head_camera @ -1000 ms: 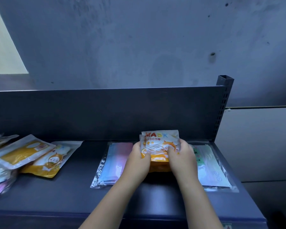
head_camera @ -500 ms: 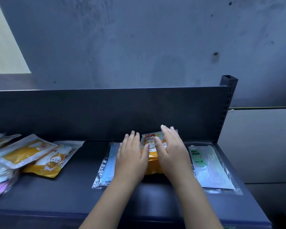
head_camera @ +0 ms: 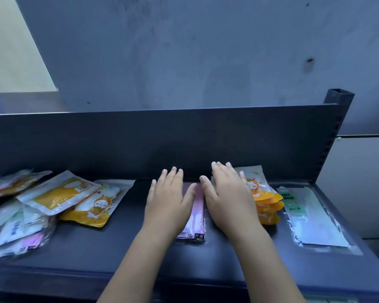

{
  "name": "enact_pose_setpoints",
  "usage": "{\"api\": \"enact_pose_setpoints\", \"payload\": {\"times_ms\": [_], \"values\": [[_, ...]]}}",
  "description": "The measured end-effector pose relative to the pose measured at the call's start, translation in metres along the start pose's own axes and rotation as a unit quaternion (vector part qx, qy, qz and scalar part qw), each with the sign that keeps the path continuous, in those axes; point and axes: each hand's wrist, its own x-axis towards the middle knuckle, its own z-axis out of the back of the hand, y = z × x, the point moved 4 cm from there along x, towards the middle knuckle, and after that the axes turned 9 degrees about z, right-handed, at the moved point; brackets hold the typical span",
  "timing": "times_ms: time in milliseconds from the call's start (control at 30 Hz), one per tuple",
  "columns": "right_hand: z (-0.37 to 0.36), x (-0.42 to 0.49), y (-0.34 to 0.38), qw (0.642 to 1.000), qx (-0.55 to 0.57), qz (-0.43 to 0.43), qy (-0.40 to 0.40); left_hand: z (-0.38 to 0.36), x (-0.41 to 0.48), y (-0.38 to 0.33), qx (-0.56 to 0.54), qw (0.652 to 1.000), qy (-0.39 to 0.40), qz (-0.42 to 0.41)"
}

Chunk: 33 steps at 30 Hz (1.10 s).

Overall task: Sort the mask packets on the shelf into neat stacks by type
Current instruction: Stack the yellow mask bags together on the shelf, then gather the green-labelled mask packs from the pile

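Note:
Both my hands lie flat, fingers straight, on the dark shelf (head_camera: 123, 248). My left hand (head_camera: 167, 202) covers most of a pink-and-clear mask packet (head_camera: 196, 217), whose right edge and lower end show. My right hand (head_camera: 227, 197) presses on a stack of orange-and-white mask packets (head_camera: 264, 200), fanned out to its right. A clear "FACE MASK" packet stack (head_camera: 309, 217) lies at the far right. At the left sits an unsorted pile (head_camera: 20, 219) with two orange packets (head_camera: 61, 195) on top and beside it.
The shelf's dark back panel (head_camera: 162, 138) rises right behind the packets. A perforated upright post (head_camera: 335, 136) stands at the back right corner. The shelf's front edge (head_camera: 184, 283) runs below my forearms. A grey wall is behind.
I set down the orange packet that both hands held upright. My hands flattened, and the left one moved onto the pink packet. The orange stack now shows to the right of my right hand.

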Motion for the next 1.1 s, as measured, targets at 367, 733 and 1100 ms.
{"api": "enact_pose_setpoints", "payload": {"times_ms": [367,733,1100], "values": [[-0.090,0.026,0.115,0.996,0.064,-0.020,0.059,0.065,0.042,0.146,0.038,0.999,-0.009,0.024],[-0.183,0.025,0.254,0.990,0.061,-0.026,0.124,0.121,0.053,0.295,0.033,0.998,-0.005,0.054],[-0.260,0.023,0.386,0.984,0.075,0.090,0.135,0.178,0.050,0.439,0.075,0.992,-0.020,0.099]]}}
